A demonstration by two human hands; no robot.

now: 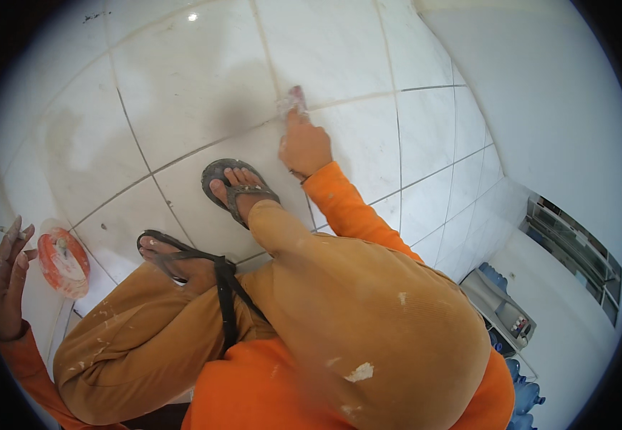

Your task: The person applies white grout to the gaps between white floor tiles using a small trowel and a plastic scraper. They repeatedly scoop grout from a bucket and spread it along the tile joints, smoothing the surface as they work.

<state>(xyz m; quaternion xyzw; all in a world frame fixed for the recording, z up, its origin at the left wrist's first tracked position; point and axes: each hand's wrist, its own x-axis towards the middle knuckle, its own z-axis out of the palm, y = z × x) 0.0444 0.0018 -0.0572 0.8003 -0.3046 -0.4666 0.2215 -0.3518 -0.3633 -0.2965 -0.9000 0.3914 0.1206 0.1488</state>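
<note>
At 12 o'clock from the picture's middle, the right hand [305, 147] grasps a small, flat, pinkish piece smeared with white [295, 99], its outline blurred, over a joint of the glossy white square-tiled floor [196, 82]. Cream lines run from there toward 12 and 2 o'clock, while a dark joint stretches toward 8. Between 8 and 9 o'clock, the left hand [11, 276] is raised, fingers loosely extended, holding a slim white stick [11, 233] between them. Just beside it, near 9 o'clock, sits a red oval bowl streaked with whitish paste [46, 259]. Dark rubber thong sandals [214, 172] stand between 8 and 11; clear blue plastic bottles [526, 398] cluster at 4.
</note>
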